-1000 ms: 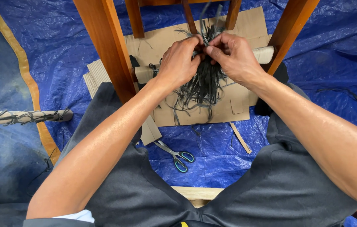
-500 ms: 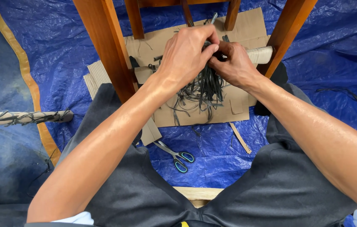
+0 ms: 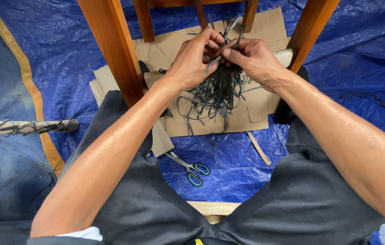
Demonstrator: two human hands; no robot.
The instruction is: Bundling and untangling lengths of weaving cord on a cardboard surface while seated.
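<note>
Working low between the brown wooden legs [image 3: 113,45] of a frame, over a blue tarp [image 3: 337,68] spread on the floor. Left hand [image 3: 192,61] curled tight, grip closed on the top of a bunch of dark strips [image 3: 217,90], thumb and fingers pinching a few of them. Right hand [image 3: 253,59] just beside it and touching it, grip closed too, pinching one flat grey strip sticking up and out between both hands. Bunch held up high in front of a pale rail [image 3: 285,55] on the frame, long ends hanging down loose and messy over a sheet of cardboard [image 3: 247,118]. Hard to tell whether tied to the rail or only held there, being hidden behind the fingers. Looks like somewhere in the middle of the job: strips gathered up and in hand, but lots of ends dangling free, tangled, not tucked in and not cut. Down on the tarp near the knees, a pair of scissors [image 3: 192,169] with blue-green handles, shut and not touched by either hand. Off to the left, well apart, a pale pole [image 3: 20,128] with dark strips wound around it, so maybe one piece done already. Just beside the cardboard, one thin loose cardboard strip [image 3: 259,148] lying flat.
</note>
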